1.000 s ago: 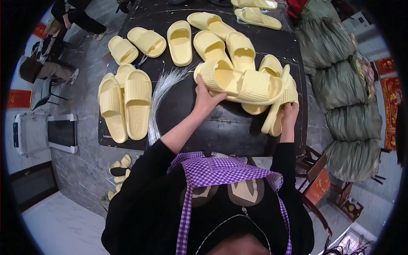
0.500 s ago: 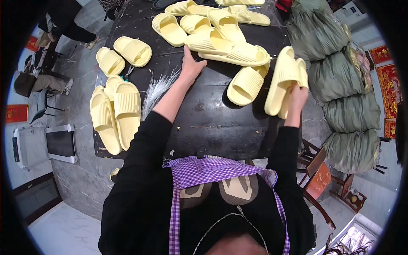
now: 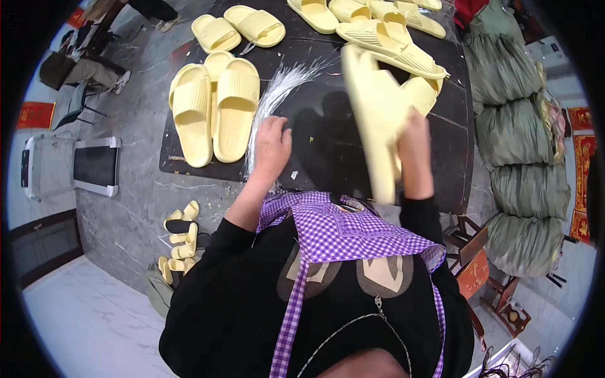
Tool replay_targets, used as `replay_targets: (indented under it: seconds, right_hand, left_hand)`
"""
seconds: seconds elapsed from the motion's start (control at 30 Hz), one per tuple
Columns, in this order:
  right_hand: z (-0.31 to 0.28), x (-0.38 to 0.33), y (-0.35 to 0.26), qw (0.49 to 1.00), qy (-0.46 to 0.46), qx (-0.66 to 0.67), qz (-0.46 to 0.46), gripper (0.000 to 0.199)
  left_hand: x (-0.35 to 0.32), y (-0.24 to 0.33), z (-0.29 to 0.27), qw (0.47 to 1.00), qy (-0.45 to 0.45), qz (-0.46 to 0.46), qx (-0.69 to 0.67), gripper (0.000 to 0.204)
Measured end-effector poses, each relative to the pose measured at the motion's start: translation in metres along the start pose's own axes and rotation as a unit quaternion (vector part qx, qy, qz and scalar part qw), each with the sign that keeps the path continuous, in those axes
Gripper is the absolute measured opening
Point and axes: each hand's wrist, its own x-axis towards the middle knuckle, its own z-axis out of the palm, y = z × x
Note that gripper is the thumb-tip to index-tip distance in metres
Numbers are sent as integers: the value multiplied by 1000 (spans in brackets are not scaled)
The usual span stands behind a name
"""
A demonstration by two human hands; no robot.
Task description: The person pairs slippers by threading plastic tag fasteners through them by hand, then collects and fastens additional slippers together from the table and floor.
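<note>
A pale-yellow slide sandal [image 3: 370, 110] hangs over the right part of the black table [image 3: 324, 160], its long side running toward the wearer. Blur smears its outline into a smooth, matte shape, and whether a second one is pressed against it cannot be told. The right hand [image 3: 416, 151] grips it from the right, fingers partly hidden. The left hand [image 3: 272, 150] lies beside a bundle of clear plastic strands [image 3: 283, 88], its fingers loosely bent; whether they pinch anything cannot be told. Just left of the strands, matching ribbed-strap slides [image 3: 234, 116] with rounded footbeds sit close together; more yellow slides [image 3: 391, 41] overlap beyond the held one.
</note>
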Motion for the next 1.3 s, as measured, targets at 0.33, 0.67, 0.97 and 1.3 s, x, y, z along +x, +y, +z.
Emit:
replay_targets:
  seconds: [0.33,0.67,0.97,1.3]
  right_hand:
    - [21,28,83,905,134,-403,-24,30]
    - [16,7,81,926,149,-344,-36,31]
    - [27,-33,70,983,99,-150,27,26]
    - [28,-59,48,991,-22,-134,16,17]
  left_hand:
    - [7,-32,-36,988,77,-3,133,21]
    - [76,-26,25,988,-47,-26,141,17]
    - [82,-28,47,990,-69,-63,108,15]
    - [69,1,-7,980,-109,-141,-93,13]
